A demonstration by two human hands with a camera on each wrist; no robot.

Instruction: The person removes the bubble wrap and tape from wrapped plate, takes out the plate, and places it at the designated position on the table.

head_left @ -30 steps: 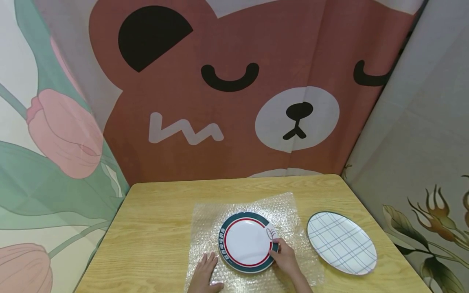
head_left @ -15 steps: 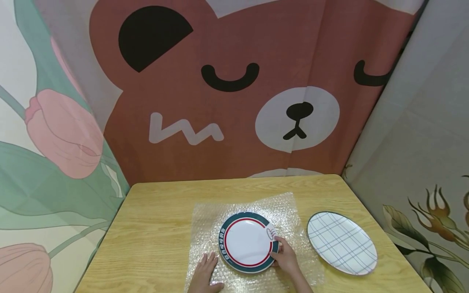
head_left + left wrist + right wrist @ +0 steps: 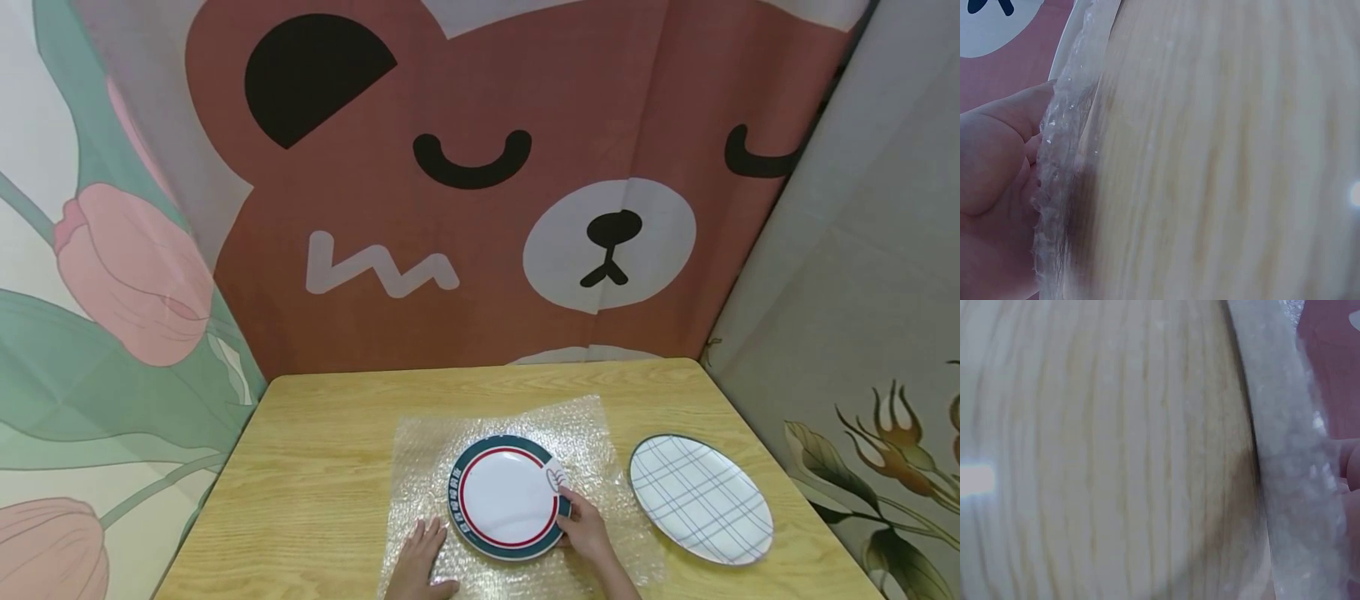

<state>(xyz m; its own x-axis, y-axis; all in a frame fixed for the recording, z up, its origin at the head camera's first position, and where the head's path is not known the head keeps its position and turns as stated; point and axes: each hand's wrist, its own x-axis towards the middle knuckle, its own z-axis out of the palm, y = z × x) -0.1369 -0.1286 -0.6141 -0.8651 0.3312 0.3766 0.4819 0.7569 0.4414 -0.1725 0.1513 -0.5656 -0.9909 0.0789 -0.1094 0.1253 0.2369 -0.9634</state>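
Note:
A round plate with a dark green rim and a red ring lies on a sheet of bubble wrap. Its right edge is pinched by my right hand. To the plate's lower left, my left hand rests on the wrap with its fingers extended, just short of the rim. The left wrist view has the hand beside the wrap's edge. Only bits of the right hand appear in the right wrist view, behind the bubble wrap.
A white oval-looking plate with a blue grid pattern lies on the wooden table, right of the wrap. Behind the table hangs a curtain with a bear print. Printed curtains flank both sides.
The fingers of my right hand have shifted slightly at the plate's right rim. Plate, bubble wrap and left hand stay in place.

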